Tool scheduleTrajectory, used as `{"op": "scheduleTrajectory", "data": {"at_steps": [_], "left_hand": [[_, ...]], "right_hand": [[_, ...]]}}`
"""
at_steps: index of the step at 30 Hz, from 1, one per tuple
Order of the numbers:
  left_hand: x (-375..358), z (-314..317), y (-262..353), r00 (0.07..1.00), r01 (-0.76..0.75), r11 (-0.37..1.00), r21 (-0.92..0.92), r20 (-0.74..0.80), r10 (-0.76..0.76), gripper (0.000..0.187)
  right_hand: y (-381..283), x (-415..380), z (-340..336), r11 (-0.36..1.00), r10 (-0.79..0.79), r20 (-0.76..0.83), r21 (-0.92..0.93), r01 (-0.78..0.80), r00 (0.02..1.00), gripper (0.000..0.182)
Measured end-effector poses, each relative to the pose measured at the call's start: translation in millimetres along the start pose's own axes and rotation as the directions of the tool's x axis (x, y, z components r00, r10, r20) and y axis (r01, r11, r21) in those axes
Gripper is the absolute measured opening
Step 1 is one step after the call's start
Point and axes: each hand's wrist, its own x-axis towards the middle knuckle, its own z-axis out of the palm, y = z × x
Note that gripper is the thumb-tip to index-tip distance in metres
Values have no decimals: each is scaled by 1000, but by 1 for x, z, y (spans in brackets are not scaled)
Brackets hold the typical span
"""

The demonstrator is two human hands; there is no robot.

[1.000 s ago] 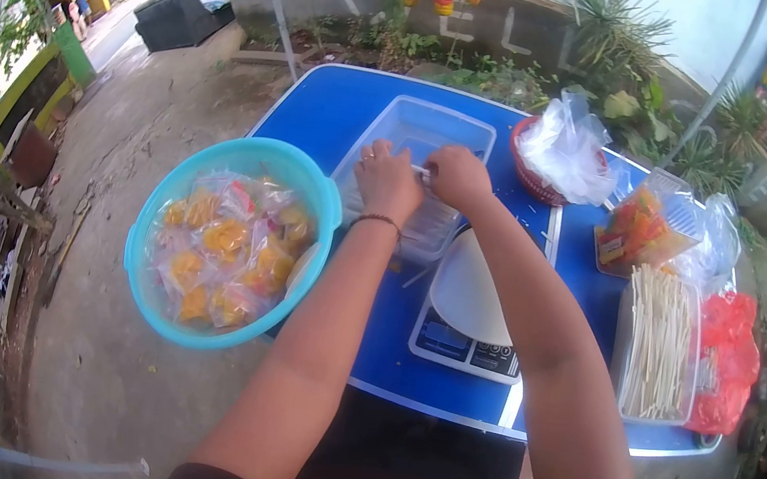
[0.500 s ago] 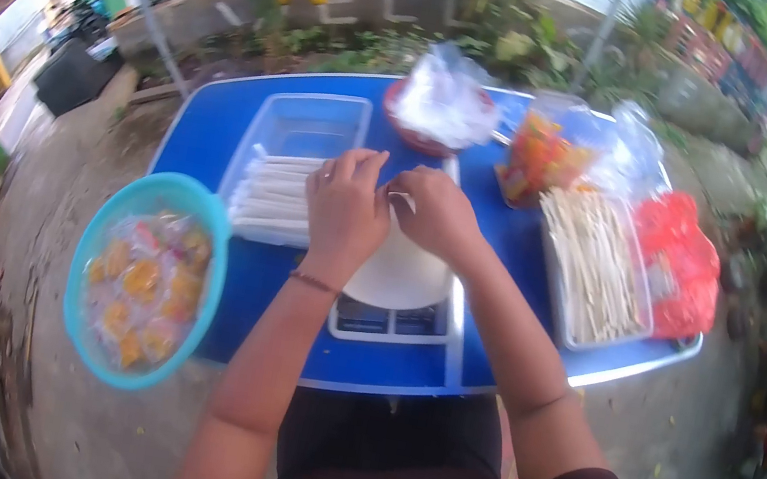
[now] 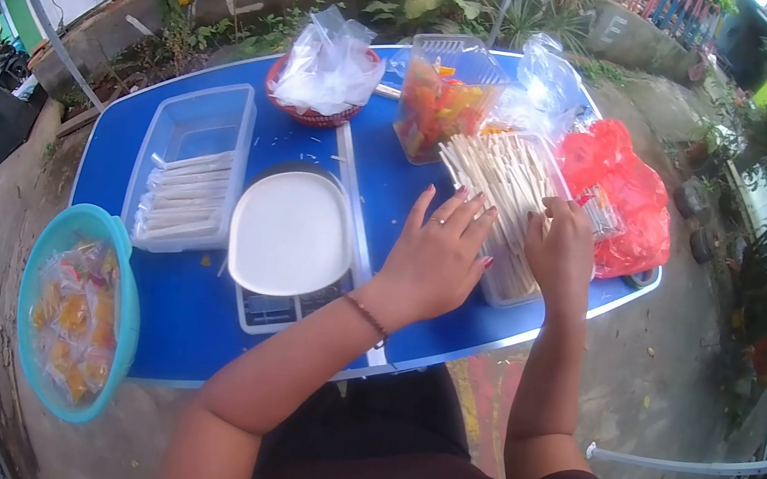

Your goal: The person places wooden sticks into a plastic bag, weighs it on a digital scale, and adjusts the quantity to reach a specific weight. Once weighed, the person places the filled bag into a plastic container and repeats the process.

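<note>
My left hand (image 3: 438, 257) is open, its fingers spread over the near left side of a clear plastic tub (image 3: 507, 299) full of pale thin sticks (image 3: 501, 175). At the tub's right side is my right hand (image 3: 564, 252). Its fingers are bent in a pinch by the sticks; what they hold, if anything, I cannot make out. Beside that hand a small clear packet (image 3: 602, 213) rests against a red plastic bag (image 3: 628, 184). Left of my forearm stands a kitchen scale (image 3: 278, 313) with a bare white plate (image 3: 293, 233) on top.
A long clear container (image 3: 201, 113) holds several wrapped white sticks (image 3: 186, 191) at the left. Beyond are a red basket (image 3: 313, 113) with clear bags (image 3: 330, 63) and a tub of orange pieces (image 3: 441, 107). A turquoise basin (image 3: 130, 299) of packed snacks is by the blue table (image 3: 166, 325).
Both hands have moved right, from above the scale plate to the tub of sticks. My left hand has opened out. The view has turned to the right.
</note>
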Motion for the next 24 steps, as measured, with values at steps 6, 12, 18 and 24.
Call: {"op": "scheduleTrajectory", "data": {"at_steps": [6,12,18,24], "left_hand": [[20,31,9,996,24,997,76,79,-30,58],[25,32,11,995,15,996,87,98,-24,54],[32,33,8,996,-14,997,78,93,7,49],[32,30,4,996,23,1000,-6,87,-22,45]], "right_hand": [[2,6,5,999,-21,68,-24,22,997,27],[5,9,19,1000,-18,142,15,16,990,23],[8,7,24,995,-29,115,100,17,993,18],[15,12,28,969,-43,21,242,36,999,13]]}}
